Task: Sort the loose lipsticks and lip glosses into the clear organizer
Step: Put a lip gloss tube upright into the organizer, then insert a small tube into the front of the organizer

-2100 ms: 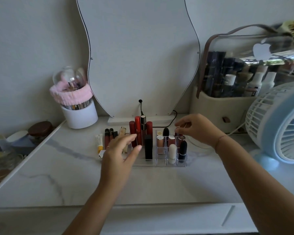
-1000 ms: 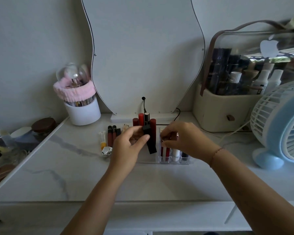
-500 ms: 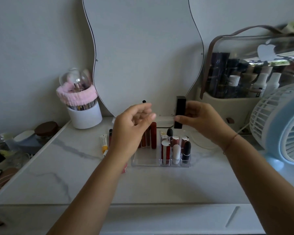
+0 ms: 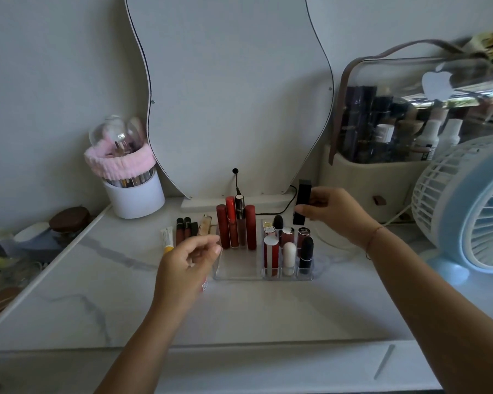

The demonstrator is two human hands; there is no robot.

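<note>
surface: white marble-look vanity top point(image 4: 239, 314), wavy mirror point(image 4: 234, 95) against the wall behind it
right grip: right hand point(image 4: 333, 214) pinches the black square lipstick point(image 4: 302, 200) at mid-body, thumb and fingertips closed on it
lipstick position: in the air, near upright, above and just behind the back-right corner of the clear organizer point(image 4: 239, 273); touches nothing else
left grip: left hand point(image 4: 188, 260) hovers at the organizer's front-left corner, fingers loosely curled, nothing visibly held; a red bit shows under the palm, can't tell what it is
organizer: tall red glosses point(image 4: 234, 223) stand at the back of the wide left bay, whose front is bare; the small cells on the right hold short lipsticks point(image 4: 288, 248)
loose stock: a few tubes point(image 4: 182, 231) lie just left of the organizer, including a white-and-yellow one point(image 4: 167, 237)
step (my read): seat the black lipstick in a small right-hand cell; can't tell which back cells are free
how to do it well: get it plumb over a free cell before lowering, go straight down, release only once the base is seated
risk: neighbours are packed close, so a tilted entry probably knocks one over; left hand could steady the tray
surroundings: mirror cable point(image 4: 279, 207) runs just behind the organizer, fan point(image 4: 467, 209) and cosmetic case point(image 4: 410, 115) to the right, brush holder point(image 4: 131, 191) to the left
</note>
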